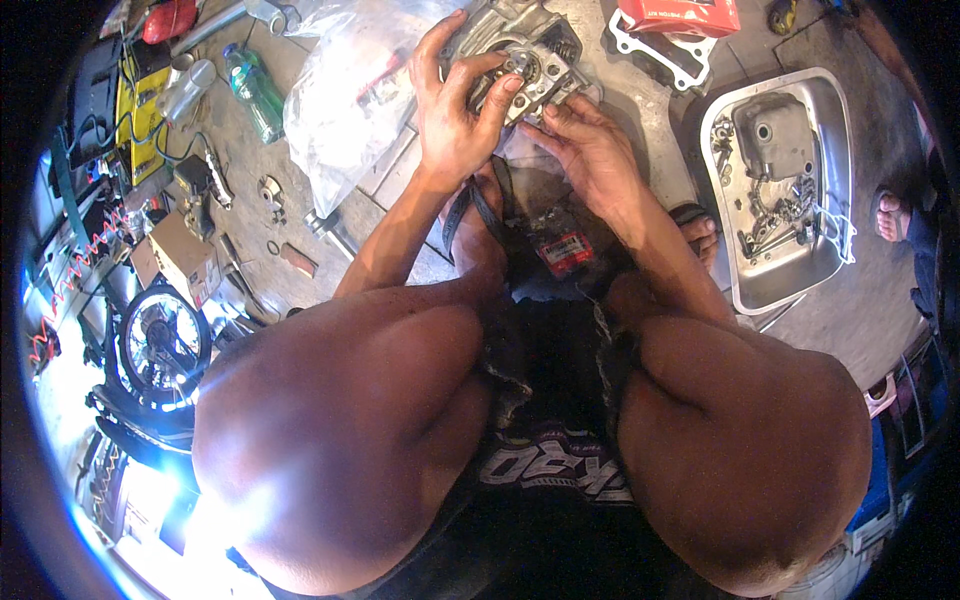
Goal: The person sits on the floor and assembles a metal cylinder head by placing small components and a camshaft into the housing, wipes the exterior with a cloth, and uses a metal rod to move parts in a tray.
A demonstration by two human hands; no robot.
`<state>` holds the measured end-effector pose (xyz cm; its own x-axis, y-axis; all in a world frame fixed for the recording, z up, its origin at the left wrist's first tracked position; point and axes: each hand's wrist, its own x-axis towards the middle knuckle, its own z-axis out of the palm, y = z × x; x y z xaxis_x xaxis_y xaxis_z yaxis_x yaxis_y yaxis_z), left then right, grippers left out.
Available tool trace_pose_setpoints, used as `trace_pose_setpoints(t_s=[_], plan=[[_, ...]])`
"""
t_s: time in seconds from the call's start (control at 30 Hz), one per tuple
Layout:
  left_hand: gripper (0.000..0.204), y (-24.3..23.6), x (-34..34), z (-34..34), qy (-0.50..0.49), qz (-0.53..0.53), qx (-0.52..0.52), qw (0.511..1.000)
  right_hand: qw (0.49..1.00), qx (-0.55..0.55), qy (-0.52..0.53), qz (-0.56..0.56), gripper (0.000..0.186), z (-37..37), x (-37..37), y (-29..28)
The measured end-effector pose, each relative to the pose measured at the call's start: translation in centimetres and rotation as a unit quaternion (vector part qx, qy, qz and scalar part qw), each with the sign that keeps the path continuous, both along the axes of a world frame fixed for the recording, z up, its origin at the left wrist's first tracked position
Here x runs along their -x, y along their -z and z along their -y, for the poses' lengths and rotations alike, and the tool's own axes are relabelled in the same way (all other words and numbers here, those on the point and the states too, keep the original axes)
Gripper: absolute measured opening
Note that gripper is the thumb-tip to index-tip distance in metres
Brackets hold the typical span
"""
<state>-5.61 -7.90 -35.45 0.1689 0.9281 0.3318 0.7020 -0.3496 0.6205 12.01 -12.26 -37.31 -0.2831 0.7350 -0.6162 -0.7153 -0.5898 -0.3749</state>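
The metal engine part (550,72), far centre between clear bag (335,130) at left and steel basin (790,268) at right, could tip or slip (its underside is hidden) if the left hand (457,118), half open and grasping it, loosens, while the half-curled right hand (595,155) pinches or merely touches its near edge, I cannot tell which.

Motorcycle-type workshop: grey cast-metal engine part (550,72) at the fingers (496,108); right of them, silver rectangular basin (775,285) of small metal parts (785,212); lower left, black spoked wheel (163,345).
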Motion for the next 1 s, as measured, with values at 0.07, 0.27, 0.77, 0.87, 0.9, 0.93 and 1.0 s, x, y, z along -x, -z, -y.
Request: trace_pose_setpoints(t_s=[0.07, 0.27, 0.77, 0.87, 0.9, 0.93, 1.0], plan=[[0.027, -0.1, 0.1, 0.0, 0.004, -0.001, 0.01, 1.0, 1.0, 0.002, -0.003, 0.002, 0.031, 0.0, -0.1, 0.1], [0.022, -1.3, -0.9, 0.0, 0.015, -0.024, 0.035, 0.999, 1.0, -0.001, -0.015, 0.023, 0.026, 0.4, -0.7, 0.1], [0.053, -1.2, -0.1, -0.4, 0.01, 0.037, 0.055, 0.998, 0.986, -0.008, -0.079, 0.145, 0.027, 0.0, -0.8, -1.7], [0.06, -0.6, -0.5, -0.4, -0.007, 0.084, 0.075, 0.994, 0.992, 0.001, -0.072, 0.103, 0.03, 0.2, -1.5, -1.5], [0.06, -0.9, -0.8, -0.4, -0.015, 0.083, 0.085, 0.993, 0.993, 0.009, -0.072, 0.094, 0.03, 0.5, -2.0, -0.7], [0.061, -1.0, -1.1, -0.4, -0.023, 0.082, 0.095, 0.992, 0.994, 0.016, -0.071, 0.084, 0.03, 0.6, -2.3, -0.3], [0.062, -1.2, -1.1, -0.2, -0.008, 0.057, 0.072, 0.996, 0.993, 0.018, -0.075, 0.095, 0.042, 0.2, -2.1, -1.1]])
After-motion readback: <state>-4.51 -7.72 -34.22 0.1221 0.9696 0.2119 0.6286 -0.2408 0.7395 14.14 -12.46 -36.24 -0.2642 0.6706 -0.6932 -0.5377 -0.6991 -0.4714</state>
